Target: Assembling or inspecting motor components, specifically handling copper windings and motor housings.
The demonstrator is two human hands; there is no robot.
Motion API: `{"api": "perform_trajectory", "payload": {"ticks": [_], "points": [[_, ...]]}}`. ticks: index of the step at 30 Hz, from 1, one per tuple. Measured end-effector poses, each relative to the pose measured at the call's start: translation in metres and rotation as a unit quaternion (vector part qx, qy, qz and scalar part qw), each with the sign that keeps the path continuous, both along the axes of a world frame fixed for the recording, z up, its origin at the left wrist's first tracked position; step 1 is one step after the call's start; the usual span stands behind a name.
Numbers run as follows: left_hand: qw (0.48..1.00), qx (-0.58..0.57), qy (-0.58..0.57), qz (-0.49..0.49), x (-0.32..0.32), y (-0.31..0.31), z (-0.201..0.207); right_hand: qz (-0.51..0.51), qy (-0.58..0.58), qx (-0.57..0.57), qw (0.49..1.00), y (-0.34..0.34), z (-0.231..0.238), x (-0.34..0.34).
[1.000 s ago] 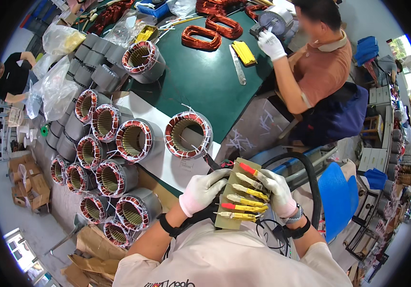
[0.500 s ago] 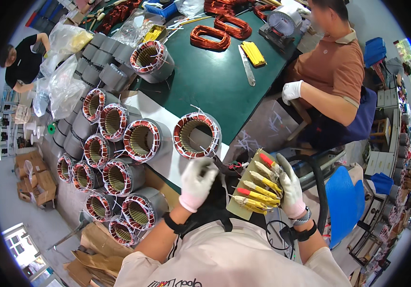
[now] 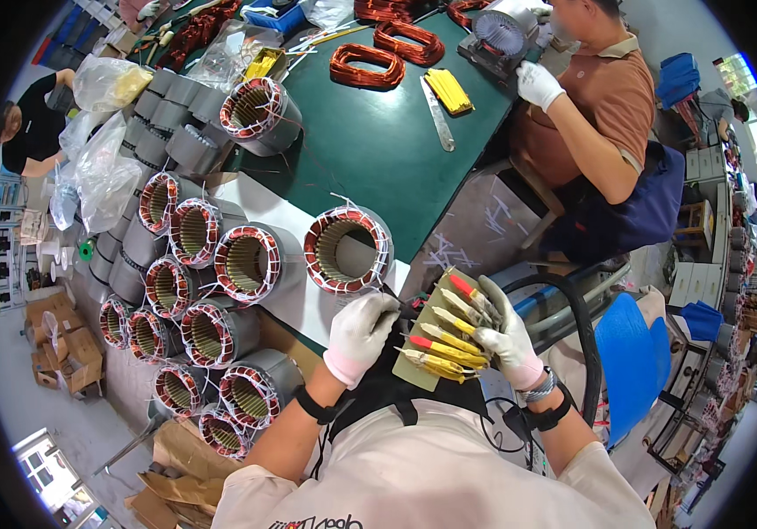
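Observation:
My gloved left hand (image 3: 361,339) is closed in a pinch just below the near rim of a stator (image 3: 384,251). Whatever sits between its fingertips is hidden. That stator stands at the table corner, with red windings laced in white around its opening. My right hand (image 3: 510,342), also gloved, grips the right side of a tan board (image 3: 422,374). Its thumb reaches over the board's face. Several clips (image 3: 445,343) with yellow and red sleeves are lined up across the board. Dark leads show between the stator and the board.
More stators (image 3: 249,264) crowd the left side. On the green table (image 3: 352,159) lie copper coils (image 3: 367,67), a metal strip (image 3: 436,115) and yellow slips (image 3: 448,92). A seated co-worker (image 3: 603,106) is at the right. A black hose (image 3: 585,335) curves beside my right hand.
My left hand has closed its fingers and stays near the stator. My right thumb has come over the clips. The co-worker's gloved hand has risen toward the grey machine. The view has shifted slightly.

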State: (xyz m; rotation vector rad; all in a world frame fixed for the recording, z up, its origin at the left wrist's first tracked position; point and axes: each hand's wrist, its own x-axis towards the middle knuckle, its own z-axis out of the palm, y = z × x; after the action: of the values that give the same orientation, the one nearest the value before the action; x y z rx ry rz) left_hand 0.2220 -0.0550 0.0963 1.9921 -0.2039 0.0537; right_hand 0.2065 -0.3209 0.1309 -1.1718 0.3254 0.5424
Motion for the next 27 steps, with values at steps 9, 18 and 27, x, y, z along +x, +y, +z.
{"api": "perform_trajectory", "payload": {"ticks": [9,18,27], "points": [[0.995,0.041,0.035,-0.081,0.019,-0.003,0.006,0.007,-0.031,-0.029,0.999,0.007,-0.011,0.007],[0.994,0.024,0.045,-0.092,0.022,0.000,0.008,0.019,-0.045,-0.093,0.995,0.012,-0.016,0.008],[0.989,0.041,0.050,-0.135,0.030,0.005,0.005,0.014,-0.009,-0.090,0.996,0.018,-0.013,0.009]]}}
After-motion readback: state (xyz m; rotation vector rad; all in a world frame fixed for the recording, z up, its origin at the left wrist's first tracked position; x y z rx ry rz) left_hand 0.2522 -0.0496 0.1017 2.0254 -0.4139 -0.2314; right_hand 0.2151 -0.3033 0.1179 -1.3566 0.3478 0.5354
